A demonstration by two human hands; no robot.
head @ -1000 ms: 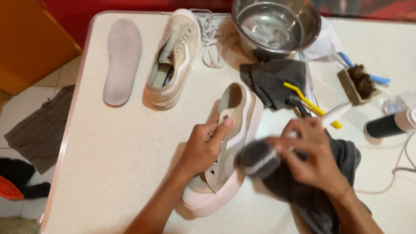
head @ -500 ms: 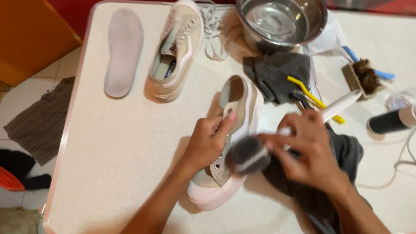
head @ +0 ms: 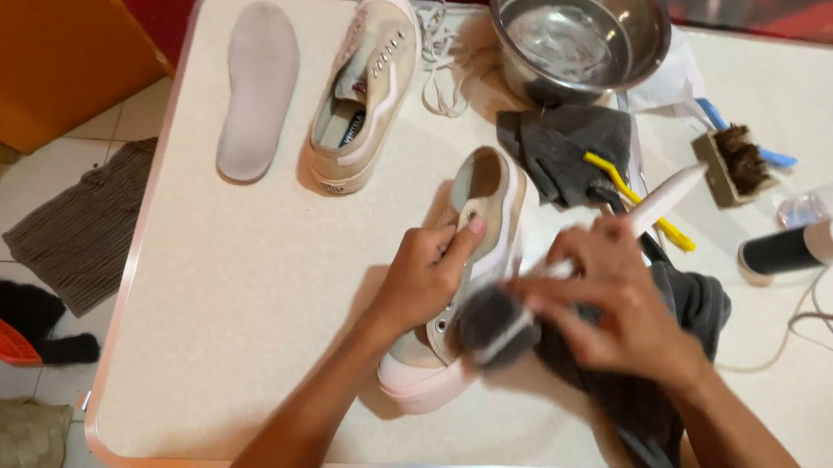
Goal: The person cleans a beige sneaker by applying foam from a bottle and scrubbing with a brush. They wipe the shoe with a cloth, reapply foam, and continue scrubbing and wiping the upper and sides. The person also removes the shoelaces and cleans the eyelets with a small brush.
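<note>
- Left hand (head: 428, 275): closed around the side of a beige sneaker (head: 466, 280), thumb over the upper near the tongue, fingers wrapped at the opening; the shoe lies near the table's middle, toe toward the person.
- Right hand (head: 612, 307): curled shut on the white handle of a brush (head: 580, 262); the dark round brush head sits against the sneaker's toe side, and the handle slants up and away to the right.
- Dark grey cloth (head: 673, 352): bunched under the right hand and wrist, touching the sneaker's right side.
- Second grey cloth (head: 560, 146): just beyond the held shoe, with a yellow-handled tool (head: 624, 191) lying across it.
- Second beige sneaker (head: 364, 88): unlaced, further back on the table, with a loose insole (head: 258, 87) beside it to the left and white laces (head: 441, 51) to its right.
- Steel bowl (head: 579, 24): at the far edge, holding clear liquid.
- Right side of the table (head: 242, 309): a bristle brush with a blue handle (head: 737, 161) and a dark pump bottle (head: 814, 244) lying on its side.
</note>
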